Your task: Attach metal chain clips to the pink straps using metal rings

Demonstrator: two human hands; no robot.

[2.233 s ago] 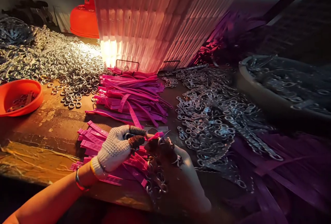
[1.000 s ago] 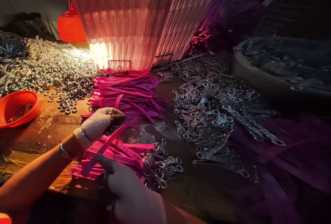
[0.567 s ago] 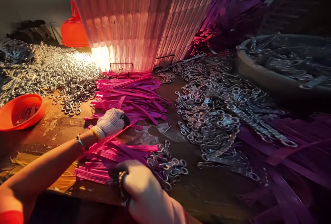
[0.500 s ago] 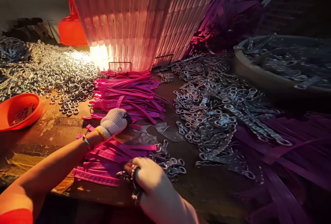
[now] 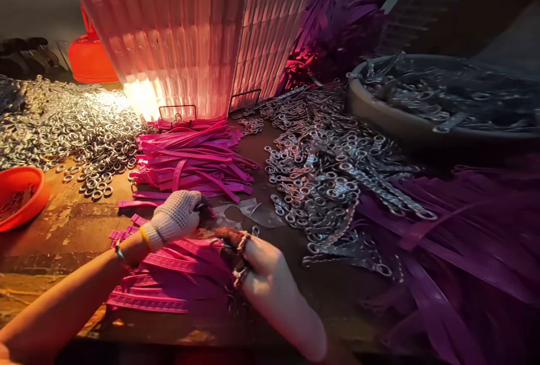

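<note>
My left hand [image 5: 179, 216], in a white dotted glove with dark fingertips, is closed just above the lower pile of pink straps [image 5: 152, 289]. My right hand [image 5: 264, 266] faces it from the right, a small gap between them. Dark, worn coverings wrap its closed fingers, while the back of the hand looks pale and smooth. Whatever either hand pinches is hidden by the fingers and dim light. Strap ends from the lower pile run under my right fingers. Behind my left hand lies an upper pile of pink straps [image 5: 198, 157].
Metal rings [image 5: 97, 171] heap at the left beside an orange bowl [image 5: 36, 199]. To the right lie ring-ended metal pieces [image 5: 320, 185], a grey tub [image 5: 358, 92] and purple straps [image 5: 439, 297]. A ribbed translucent panel [image 5: 181, 33] stands behind, near a red lamp-like object [image 5: 93, 58].
My right hand has risen from the metal pieces at the lower pile toward my left hand. My left hand stays close to the same spot. The whole view has shifted slightly.
</note>
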